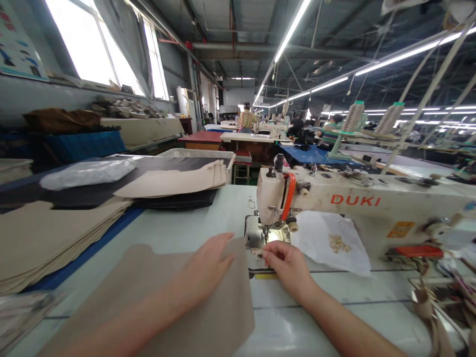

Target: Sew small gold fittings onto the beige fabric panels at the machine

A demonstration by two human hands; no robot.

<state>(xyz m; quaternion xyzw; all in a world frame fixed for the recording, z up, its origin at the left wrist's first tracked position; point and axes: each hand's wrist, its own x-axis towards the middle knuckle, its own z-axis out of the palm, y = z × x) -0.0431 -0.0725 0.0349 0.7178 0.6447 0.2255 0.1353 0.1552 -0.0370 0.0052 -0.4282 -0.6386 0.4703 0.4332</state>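
A taupe panel [219, 317] of flat sheet material lies on the pale sewing table, its right edge just left of the sewing machine's needle area. My left hand [208, 263] is over this panel's upper part, fingers stretched out and slightly blurred; whether it presses down I cannot tell. Thumb and forefinger of my right hand [288, 265] are pinched on a small beige tab [256, 251] in front of the presser foot. Its far details are too small to make out. The white sewing machine [316, 198] has its lamp lit at the needle.
A white sheet [330, 238] with several small gold rings [339, 243] lies under the machine arm. Stacked beige panels [55, 238] and another stack [174, 179] are at left, near a plastic-wrapped bundle [89, 172]. Straps [427, 307] hang at right. Other people work farther back.
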